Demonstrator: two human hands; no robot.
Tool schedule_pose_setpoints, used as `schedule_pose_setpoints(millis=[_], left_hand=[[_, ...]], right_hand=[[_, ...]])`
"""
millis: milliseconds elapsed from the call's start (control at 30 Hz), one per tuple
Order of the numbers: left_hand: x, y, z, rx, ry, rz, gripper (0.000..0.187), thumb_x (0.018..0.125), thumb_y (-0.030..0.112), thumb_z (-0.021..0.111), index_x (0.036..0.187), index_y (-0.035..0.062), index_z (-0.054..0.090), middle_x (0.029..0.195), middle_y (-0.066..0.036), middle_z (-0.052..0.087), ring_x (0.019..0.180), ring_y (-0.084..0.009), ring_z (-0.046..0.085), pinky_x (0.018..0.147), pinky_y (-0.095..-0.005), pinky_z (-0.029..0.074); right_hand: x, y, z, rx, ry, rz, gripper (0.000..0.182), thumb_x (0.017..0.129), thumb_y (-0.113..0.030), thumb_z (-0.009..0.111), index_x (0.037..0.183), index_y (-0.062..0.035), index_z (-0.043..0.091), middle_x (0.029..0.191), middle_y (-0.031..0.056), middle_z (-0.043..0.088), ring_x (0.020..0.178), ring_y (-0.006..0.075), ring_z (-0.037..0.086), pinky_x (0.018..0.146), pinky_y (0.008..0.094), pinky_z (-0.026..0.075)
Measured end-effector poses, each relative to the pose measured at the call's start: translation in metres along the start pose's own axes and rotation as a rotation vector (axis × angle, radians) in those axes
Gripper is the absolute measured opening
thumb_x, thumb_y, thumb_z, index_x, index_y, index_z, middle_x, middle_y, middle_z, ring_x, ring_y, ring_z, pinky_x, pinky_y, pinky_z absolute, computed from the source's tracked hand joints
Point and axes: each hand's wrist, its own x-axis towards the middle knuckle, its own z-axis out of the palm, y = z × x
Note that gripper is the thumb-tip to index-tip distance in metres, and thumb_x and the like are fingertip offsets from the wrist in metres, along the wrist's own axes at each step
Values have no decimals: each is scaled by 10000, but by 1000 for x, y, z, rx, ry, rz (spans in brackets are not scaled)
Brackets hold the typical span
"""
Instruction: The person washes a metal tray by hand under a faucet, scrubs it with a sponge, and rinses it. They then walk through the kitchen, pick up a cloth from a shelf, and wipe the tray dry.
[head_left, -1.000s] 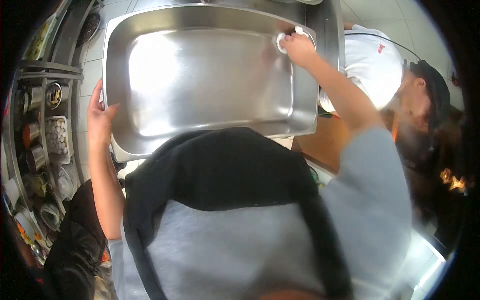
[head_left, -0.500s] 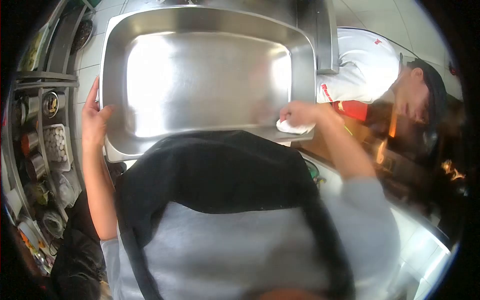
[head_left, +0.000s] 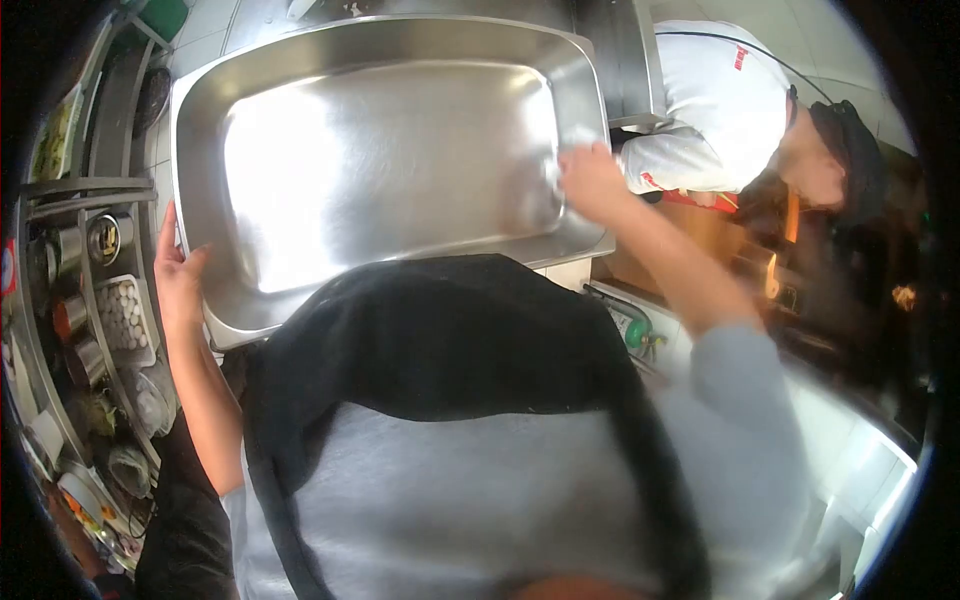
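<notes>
A large, deep stainless steel pan (head_left: 390,150) lies tilted in front of me, with its open side facing up. My left hand (head_left: 182,280) grips its left rim, thumb over the edge and fingers along the outside. At the pan's right inner wall is my right hand (head_left: 592,182), its fingers closed on a white cloth (head_left: 577,141). The cloth is blurred and mostly covered by the hand. The pan's near edge meets my black apron (head_left: 430,340).
Shelves at left carry metal containers and a white basket of eggs (head_left: 122,315). A co-worker in a white shirt (head_left: 720,105) and dark cap bends close by on the right. A steel counter edge (head_left: 635,65) and a green valve (head_left: 637,332) are nearby.
My right hand has moved up the pan's right inner wall with the cloth, away from the near right corner. The pan has shifted slightly left in view; my left hand keeps its hold.
</notes>
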Motion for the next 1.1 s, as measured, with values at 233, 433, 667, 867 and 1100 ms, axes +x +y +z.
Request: schedule_pose_setpoints(millis=[233,433,667,867,1100], left_hand=[[4,5,2,-5,-8,0,704,692,-84,484,1357,53,298,871,-11,589,591,-14,473,518,-161,365],[2,10,11,-44,-40,8,724,703,-95,466,1376,49,243,961,-46,587,654,-52,529,552,-177,411],[-5,7,13,-62,1,-19,742,700,-106,467,1381,23,202,966,-39,580,660,-55,528,561,-183,420],[-8,25,14,-43,-66,-59,728,703,-106,467,1374,0,203,982,-42,573,709,-58,536,605,-176,421],[-8,27,9,-21,-71,-94,725,696,-105,458,1371,-4,213,1058,-67,553,775,-78,542,662,-190,432]], right_hand=[[-22,-41,-19,817,-419,73,314,696,-59,496,969,-85,650,970,141,576,983,300,516,854,397,399],[108,-144,-96,1414,-45,-883,293,752,-42,483,1010,-71,619,989,146,576,955,287,534,844,355,416],[234,-124,-169,539,654,-374,328,743,-155,548,1049,-256,608,1118,3,543,1065,218,505,882,401,384],[179,-33,-56,452,830,-126,466,744,-69,526,1169,-259,505,1157,24,497,1026,242,512,822,374,436],[124,67,-4,237,270,247,297,744,-81,534,1023,-151,608,1024,82,581,930,260,574,695,371,501]])
